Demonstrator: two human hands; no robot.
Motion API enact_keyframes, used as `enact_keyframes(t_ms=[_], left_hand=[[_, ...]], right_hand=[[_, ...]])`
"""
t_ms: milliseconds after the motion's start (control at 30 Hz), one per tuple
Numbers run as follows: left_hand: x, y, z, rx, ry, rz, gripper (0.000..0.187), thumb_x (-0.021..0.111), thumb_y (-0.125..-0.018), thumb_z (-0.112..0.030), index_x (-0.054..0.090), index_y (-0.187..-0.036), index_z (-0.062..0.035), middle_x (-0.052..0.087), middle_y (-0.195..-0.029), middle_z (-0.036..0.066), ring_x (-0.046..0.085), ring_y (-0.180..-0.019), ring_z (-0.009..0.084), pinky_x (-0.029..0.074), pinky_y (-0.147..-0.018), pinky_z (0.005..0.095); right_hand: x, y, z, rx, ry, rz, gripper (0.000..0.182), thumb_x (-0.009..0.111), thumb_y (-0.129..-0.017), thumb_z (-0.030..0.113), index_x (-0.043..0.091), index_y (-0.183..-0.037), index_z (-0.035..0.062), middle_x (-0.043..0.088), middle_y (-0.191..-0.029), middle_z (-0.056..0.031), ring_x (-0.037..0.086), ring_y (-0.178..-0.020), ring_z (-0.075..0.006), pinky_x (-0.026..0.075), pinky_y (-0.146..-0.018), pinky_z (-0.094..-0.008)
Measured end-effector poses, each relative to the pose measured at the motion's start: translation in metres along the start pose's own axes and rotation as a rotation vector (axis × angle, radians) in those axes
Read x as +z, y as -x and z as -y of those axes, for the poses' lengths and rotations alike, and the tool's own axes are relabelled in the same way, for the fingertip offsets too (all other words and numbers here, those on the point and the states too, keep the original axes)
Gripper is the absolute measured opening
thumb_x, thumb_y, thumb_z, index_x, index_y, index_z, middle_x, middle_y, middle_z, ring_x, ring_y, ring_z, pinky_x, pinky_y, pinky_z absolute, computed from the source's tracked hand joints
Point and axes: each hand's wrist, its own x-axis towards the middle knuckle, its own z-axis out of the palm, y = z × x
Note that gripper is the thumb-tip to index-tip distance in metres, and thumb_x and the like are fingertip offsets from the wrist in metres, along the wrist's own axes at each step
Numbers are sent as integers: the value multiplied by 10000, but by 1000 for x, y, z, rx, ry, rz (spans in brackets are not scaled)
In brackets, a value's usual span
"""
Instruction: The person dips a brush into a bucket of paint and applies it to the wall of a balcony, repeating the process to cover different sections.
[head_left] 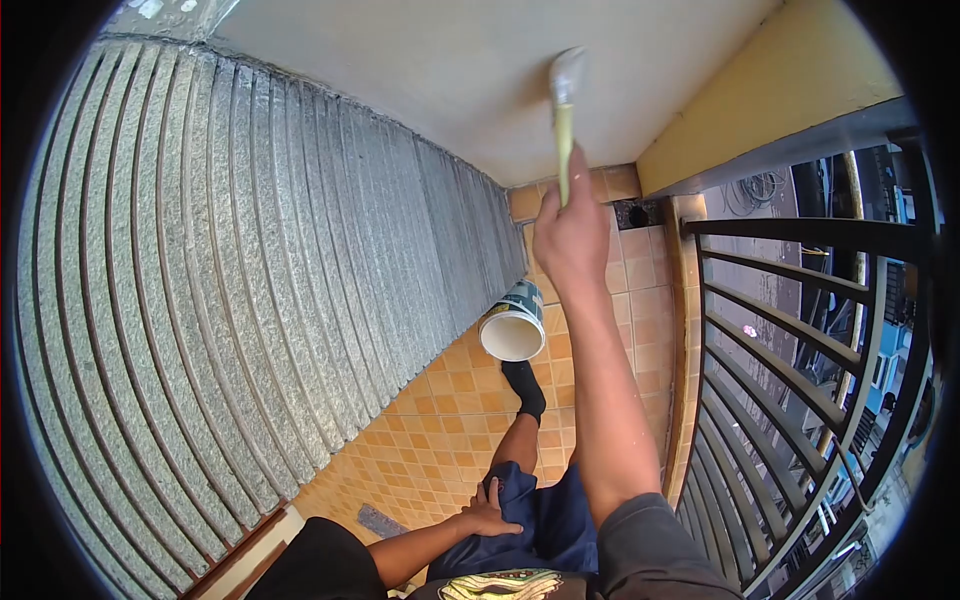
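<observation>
We have the brush (566,100) up against the wall (440,80), its pale bristles touching the surface high above the tiled floor (450,430), and the wall around the bristles reads as one even off-white tone, so we judge that much of this stretch already carries a coat, though in this distorted wide view we cannot tell fresh paint from dry or find a clear edge between covered and bare. What is left, as far as we can see, is the band just under the yellow beam (770,90) and the strip down toward the corner by the floor. Our right hand (572,235) is closed tight around the lower end of the brush handle, fingers wrapped together, arm stretched up and forward. Our left hand (487,512) holds nothing; it rests flat with fingers spread loosely on our thigh, on the dark blue shorts (545,520). The paint bucket (513,322) stands on the floor just beside the ribbed grey wall (250,280), near our outstretched foot in its black sock (526,388), well apart from both hands; its inside looks white. The black railing (800,380) runs along our right side
</observation>
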Motion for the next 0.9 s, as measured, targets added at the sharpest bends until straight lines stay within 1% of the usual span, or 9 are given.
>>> enact_keyframes(t_ms=[67,167,233,300,467,567,700,800,900], left_hand=[[2,1,-1,-30,-32,20,1472,714,-683,-778,-257,-1562,-107,-68,-1641,318,161,-1502,507,271,-1168,613],[1,2,1,-14,-28,7,1469,712,-684,-780,-250,-1565,-104,-63,-1641,318,163,-1504,502,271,-1166,617],[0,4,2,-5,-6,0,1469,710,-684,-782,-246,-1566,-98,-60,-1641,319,164,-1504,500,269,-1167,615],[4,5,6,3,4,1,1469,709,-685,-783,-243,-1566,-93,-59,-1641,320,169,-1503,500,269,-1167,613],[8,5,9,38,57,-17,1465,701,-690,-785,-239,-1565,-82,-62,-1641,321,189,-1496,502,273,-1165,611],[10,4,12,23,62,1,1466,697,-688,-791,-240,-1565,-83,-68,-1641,320,196,-1493,503,273,-1165,611],[20,-6,23,63,55,-31,1474,692,-684,-800,-241,-1562,-72,-75,-1640,319,210,-1487,504,280,-1159,618],[18,-1,21,42,55,-14,1480,691,-683,-805,-250,-1558,-69,-75,-1641,316,211,-1487,501,278,-1157,624],[19,-5,26,81,47,-33,1486,693,-681,-806,-258,-1555,-71,-74,-1641,315,198,-1492,500,269,-1163,624]], right_hand=[[-4,22,-7,-53,110,285,439,609,-969,178,562,-1402,126,692,-872,-238,675,-801,-437,515,-704,-523],[0,26,-23,-189,140,391,416,624,-971,239,587,-1383,191,689,-818,-212,674,-782,-422,514,-702,-521],[-5,4,-36,-97,104,190,376,638,-971,304,629,-1337,219,684,-791,-202,668,-771,-428,523,-706,-509],[-32,-30,-56,53,26,-12,352,636,-977,335,657,-1296,186,701,-854,-209,680,-842,-419,532,-763,-483],[-32,-25,-74,200,43,-144,385,619,-997,340,647,-1299,103,711,-1068,-233,666,-1016,-409,503,-897,-452],[-28,-19,-64,294,-54,-186,395,612,-1002,330,641,-1304,76,711,-1081,-224,662,-1022,-413,499,-911,-449],[-13,-12,-43,264,-148,-411,406,604,-1003,302,608,-1314,41,704,-1060,-241,661,-1021,-433,502,-902,-462],[9,-9,-4,158,-49,-266,378,589,-1002,268,606,-1309,49,686,-1066,-283,654,-1001,-460,509,-871,-489],[15,7,14,127,10,-123,361,596,-992,266,621,-1295,71,694,-945,-282,668,-897,-464,518,-784,-518]])
